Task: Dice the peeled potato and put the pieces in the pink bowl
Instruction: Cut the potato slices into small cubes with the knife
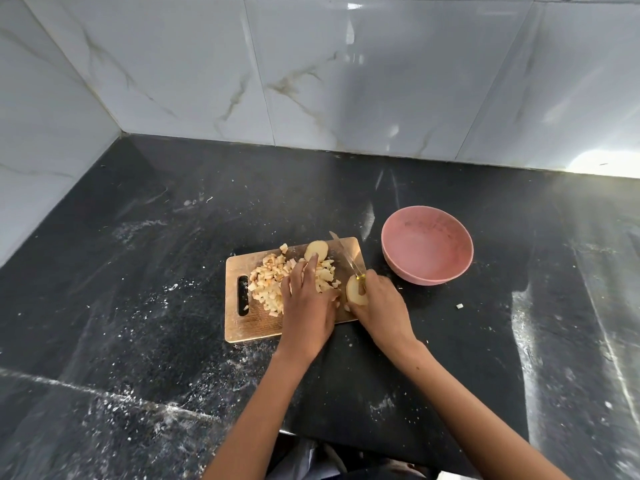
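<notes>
A wooden cutting board (249, 327) is lying on the dark speckled surface (138, 271), its handle slot toward the left. A heap of diced potato pieces (270, 282) is covering the middle of the board. The left hand (306, 306) is resting flat over the right part of that heap, its fingers (311, 265) stretching straight toward the far side, with one fingertip touching a round potato slice (317, 250) that is lying at the board's far edge. The right hand (381, 303) is sitting at the board's right edge, its fingers curling around the handle of a knife (346, 256), whose blade is pointing far and left across the board's far right corner. A second potato piece (356, 291), rounded and pale, is sitting just beside the right hand's fingers and touching them. The pink bowl (427, 249) is standing on the surface to the right of the board, near it but apart, with nothing visible inside. One small potato bit (459, 306) is lying on the surface, right of the hands.
</notes>
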Demonstrator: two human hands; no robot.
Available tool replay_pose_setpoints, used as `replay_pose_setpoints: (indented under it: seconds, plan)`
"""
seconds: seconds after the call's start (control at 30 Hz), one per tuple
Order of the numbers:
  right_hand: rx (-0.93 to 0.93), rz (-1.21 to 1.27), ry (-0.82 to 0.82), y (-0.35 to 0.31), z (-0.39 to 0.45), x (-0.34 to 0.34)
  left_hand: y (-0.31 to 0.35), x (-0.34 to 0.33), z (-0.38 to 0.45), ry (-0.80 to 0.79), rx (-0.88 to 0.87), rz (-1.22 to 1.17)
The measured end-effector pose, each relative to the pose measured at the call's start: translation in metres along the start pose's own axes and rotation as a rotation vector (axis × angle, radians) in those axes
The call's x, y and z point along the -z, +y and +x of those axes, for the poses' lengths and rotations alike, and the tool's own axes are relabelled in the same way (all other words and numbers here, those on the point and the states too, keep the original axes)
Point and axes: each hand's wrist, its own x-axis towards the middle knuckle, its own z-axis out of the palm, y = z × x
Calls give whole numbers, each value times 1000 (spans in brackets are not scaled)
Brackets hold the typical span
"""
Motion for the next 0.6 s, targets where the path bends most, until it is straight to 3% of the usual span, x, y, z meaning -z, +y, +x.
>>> replay_pose_setpoints:
  seconds: [0.1,0.23,0.43,0.6]
  plan:
    - [14,135,-4,7,-11,4,0,-3,-2,31,-3,-15]
    - [-106,166,177,10,-32,24,8,-9,1,76,-151,-59]
    - [-251,127,-35,18,-49,24,23,-21,17,-97,-258,12]
    - [-294,88,-161,9,-46,24,21,-18,17,-81,-231,-51]
